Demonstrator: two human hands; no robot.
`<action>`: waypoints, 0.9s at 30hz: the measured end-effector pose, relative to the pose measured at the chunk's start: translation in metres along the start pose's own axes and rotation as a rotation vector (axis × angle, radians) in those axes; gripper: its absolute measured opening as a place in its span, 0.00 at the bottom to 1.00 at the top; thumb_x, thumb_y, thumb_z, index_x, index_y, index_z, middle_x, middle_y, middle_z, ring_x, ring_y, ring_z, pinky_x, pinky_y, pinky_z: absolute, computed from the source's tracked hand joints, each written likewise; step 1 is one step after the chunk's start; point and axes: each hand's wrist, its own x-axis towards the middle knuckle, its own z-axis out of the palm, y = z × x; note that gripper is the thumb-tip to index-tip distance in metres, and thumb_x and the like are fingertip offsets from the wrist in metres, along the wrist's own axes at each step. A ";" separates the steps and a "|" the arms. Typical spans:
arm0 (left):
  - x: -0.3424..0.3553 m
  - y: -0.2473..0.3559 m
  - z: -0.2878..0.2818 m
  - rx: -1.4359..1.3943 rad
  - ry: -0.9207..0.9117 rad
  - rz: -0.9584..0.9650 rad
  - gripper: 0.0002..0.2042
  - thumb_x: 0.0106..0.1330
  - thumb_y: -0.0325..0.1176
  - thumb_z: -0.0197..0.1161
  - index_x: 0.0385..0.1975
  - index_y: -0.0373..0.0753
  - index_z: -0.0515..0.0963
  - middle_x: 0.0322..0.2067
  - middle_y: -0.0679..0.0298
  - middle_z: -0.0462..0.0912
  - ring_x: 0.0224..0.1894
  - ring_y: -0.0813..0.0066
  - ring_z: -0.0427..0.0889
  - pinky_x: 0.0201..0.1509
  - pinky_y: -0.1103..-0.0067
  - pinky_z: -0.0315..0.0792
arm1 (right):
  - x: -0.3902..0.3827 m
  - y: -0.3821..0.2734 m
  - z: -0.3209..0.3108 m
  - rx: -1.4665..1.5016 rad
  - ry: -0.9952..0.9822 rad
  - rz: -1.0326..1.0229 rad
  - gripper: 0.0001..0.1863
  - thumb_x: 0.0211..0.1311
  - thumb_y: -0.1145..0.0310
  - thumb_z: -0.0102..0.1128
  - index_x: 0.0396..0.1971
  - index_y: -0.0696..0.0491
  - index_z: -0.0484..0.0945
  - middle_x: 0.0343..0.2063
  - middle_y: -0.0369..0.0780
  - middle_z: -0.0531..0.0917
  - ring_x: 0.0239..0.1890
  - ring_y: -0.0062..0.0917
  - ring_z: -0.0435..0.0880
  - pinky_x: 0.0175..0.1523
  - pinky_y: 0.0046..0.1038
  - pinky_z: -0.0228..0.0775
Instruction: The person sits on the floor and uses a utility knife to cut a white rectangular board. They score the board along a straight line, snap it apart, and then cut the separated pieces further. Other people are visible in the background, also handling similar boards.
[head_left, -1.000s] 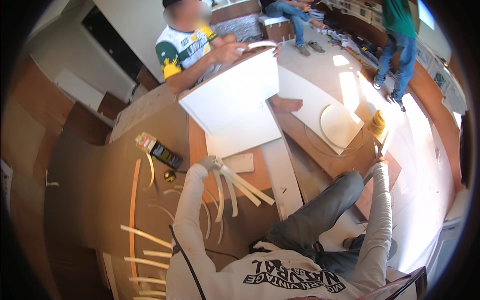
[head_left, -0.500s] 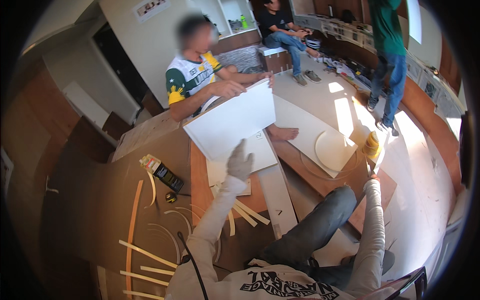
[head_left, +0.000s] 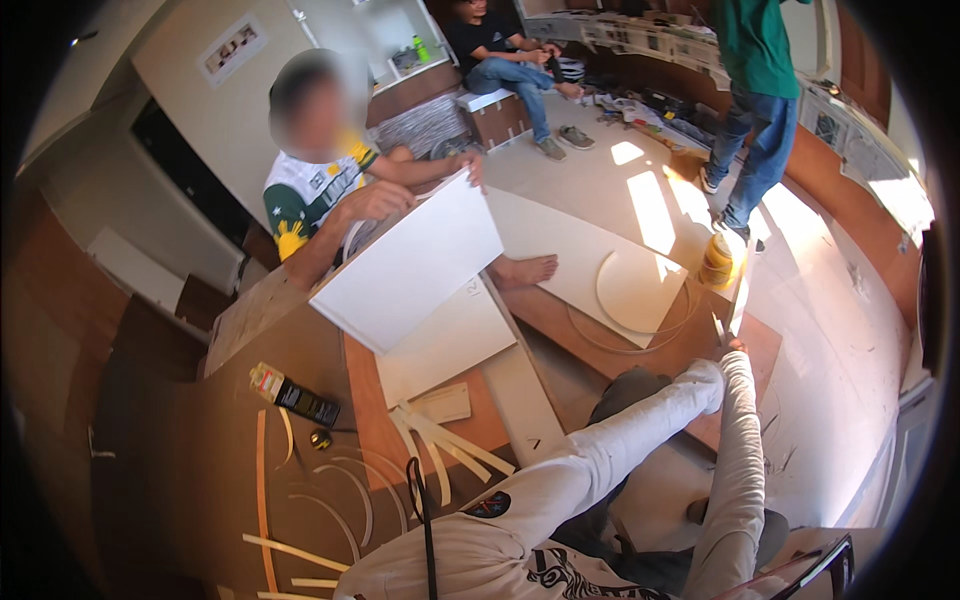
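Observation:
My right hand (head_left: 736,346) is at the right, closed around the lower end of a thin white strip (head_left: 741,298) that points up and away from me. My left arm (head_left: 640,425) reaches across my body to the same spot. Its sleeve cuff is beside my right wrist, and the left hand's fingers are mostly hidden there. Just beyond my hands stands a yellow tub (head_left: 716,262). Below them lies a brown board (head_left: 755,362).
Opposite me a seated person holds a white panel (head_left: 420,265) on edge. A black-and-yellow can (head_left: 295,393), a tape measure (head_left: 320,439) and several pale edging strips (head_left: 455,445) lie at the left. Two more people are farther back.
My left hand has swung from in front of the white panel over to the right, beside my right hand. The right hand still holds the strip. The view has shifted.

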 end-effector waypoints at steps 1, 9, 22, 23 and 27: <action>0.016 0.002 0.012 -0.020 0.018 -0.038 0.14 0.58 0.39 0.59 0.38 0.37 0.83 0.39 0.53 0.85 0.45 0.56 0.84 0.47 0.65 0.77 | -0.009 0.000 -0.005 -0.304 -0.011 -0.129 0.16 0.68 0.57 0.42 0.44 0.44 0.79 0.42 0.37 0.83 0.50 0.26 0.79 0.50 0.32 0.66; 0.087 0.002 0.099 -0.223 0.194 -0.256 0.16 0.60 0.42 0.57 0.40 0.39 0.82 0.41 0.55 0.85 0.48 0.59 0.83 0.51 0.67 0.76 | -0.077 -0.012 -0.073 1.093 0.274 0.278 0.16 0.58 0.63 0.63 0.46 0.50 0.78 0.34 0.44 0.85 0.36 0.34 0.85 0.38 0.33 0.74; 0.148 -0.054 0.073 -0.164 0.163 -0.239 0.23 0.54 0.49 0.70 0.40 0.36 0.84 0.40 0.51 0.86 0.47 0.59 0.83 0.52 0.70 0.73 | -0.298 0.061 -0.018 1.058 0.549 0.658 0.22 0.65 0.55 0.55 0.48 0.58 0.74 0.32 0.52 0.83 0.36 0.46 0.83 0.42 0.39 0.74; 0.161 -0.059 0.072 -0.108 0.165 -0.242 0.25 0.52 0.53 0.67 0.39 0.37 0.84 0.41 0.49 0.85 0.47 0.54 0.83 0.52 0.67 0.74 | -0.296 0.075 -0.015 1.090 0.618 0.693 0.24 0.65 0.51 0.55 0.47 0.58 0.74 0.32 0.53 0.82 0.39 0.49 0.82 0.45 0.40 0.73; 0.210 -0.070 0.093 -0.369 0.093 -0.127 0.23 0.55 0.56 0.65 0.39 0.41 0.84 0.40 0.54 0.86 0.48 0.58 0.83 0.54 0.66 0.74 | -0.269 0.112 0.000 1.409 0.564 0.928 0.30 0.68 0.43 0.43 0.46 0.57 0.75 0.39 0.54 0.82 0.44 0.49 0.80 0.50 0.41 0.71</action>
